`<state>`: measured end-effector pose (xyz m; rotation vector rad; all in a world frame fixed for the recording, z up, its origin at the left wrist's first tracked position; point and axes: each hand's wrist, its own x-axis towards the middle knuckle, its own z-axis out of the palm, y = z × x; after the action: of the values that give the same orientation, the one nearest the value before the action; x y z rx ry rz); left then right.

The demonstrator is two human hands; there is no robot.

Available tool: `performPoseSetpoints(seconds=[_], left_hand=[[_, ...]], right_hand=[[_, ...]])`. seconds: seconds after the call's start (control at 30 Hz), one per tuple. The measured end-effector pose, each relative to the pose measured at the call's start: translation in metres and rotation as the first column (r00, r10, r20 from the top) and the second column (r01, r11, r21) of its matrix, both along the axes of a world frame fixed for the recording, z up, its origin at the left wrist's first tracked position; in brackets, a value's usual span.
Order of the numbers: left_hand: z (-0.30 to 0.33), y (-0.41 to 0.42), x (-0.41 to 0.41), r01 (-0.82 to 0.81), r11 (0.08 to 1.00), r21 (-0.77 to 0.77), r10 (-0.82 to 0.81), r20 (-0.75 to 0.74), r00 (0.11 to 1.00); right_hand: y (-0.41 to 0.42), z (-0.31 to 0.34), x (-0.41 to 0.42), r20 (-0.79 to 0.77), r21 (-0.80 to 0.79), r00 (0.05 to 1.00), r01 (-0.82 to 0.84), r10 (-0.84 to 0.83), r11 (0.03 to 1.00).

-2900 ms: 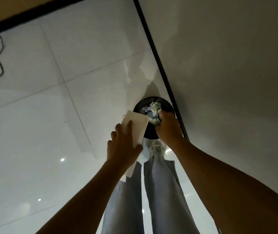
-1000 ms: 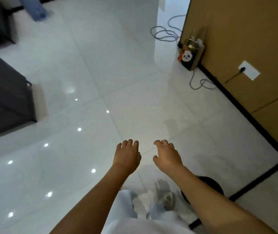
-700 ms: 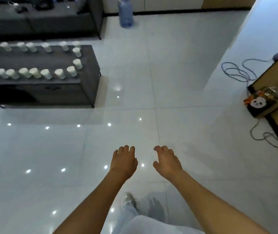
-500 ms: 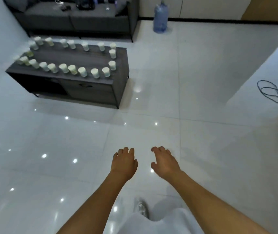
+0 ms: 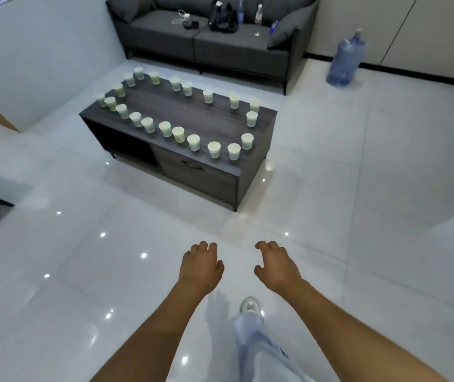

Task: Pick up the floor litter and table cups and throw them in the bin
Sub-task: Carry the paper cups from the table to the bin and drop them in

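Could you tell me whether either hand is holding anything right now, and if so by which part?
Nothing is held: the left hand and right hand are both open and empty above the floor.

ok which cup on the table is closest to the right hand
The cup at the table's near right corner, last in the front row, just below the one at. It sits closest to the empty right hand.

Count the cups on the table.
21 cups, ringing the table edge: 8 along the far side, 4 at the left end, 8 along the near side, 1 at the right end. None looks hidden.
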<state>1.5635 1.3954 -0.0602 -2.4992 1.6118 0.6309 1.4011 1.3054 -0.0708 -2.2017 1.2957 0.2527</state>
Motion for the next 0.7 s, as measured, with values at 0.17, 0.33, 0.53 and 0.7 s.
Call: performPoseSetpoints(seconds=[0.17, 0.33, 0.53, 0.7], left_hand=[[0.008, -0.088, 0.058, -0.079, 0.997, -0.016, 0.078, -0.019, 0.997], [0.001, -0.144, 0.122, -0.134, 0.991, 0.005, 0.134, -0.046, 0.990], [-0.019, -0.213, 0.224, -0.133, 0.991, 0.028, 0.134, -0.045, 0.990], [-0.025, -0.277, 0.312, -0.106, 0.994, 0.024, 0.107, -0.060, 0.992]], right_hand=[[-0.104, 0.009, 0.065, 0.003, -0.019, 0.999, -0.039, 0.039, 0.999], [-0.176, 0.006, 0.132, -0.018, 0.015, 0.997, -0.078, 0.078, 0.997], [-0.245, -0.016, 0.230, -0.041, 0.051, 0.996, -0.074, 0.076, 0.996], [-0.299, -0.022, 0.310, -0.044, 0.078, 0.999, -0.028, 0.032, 0.997]])
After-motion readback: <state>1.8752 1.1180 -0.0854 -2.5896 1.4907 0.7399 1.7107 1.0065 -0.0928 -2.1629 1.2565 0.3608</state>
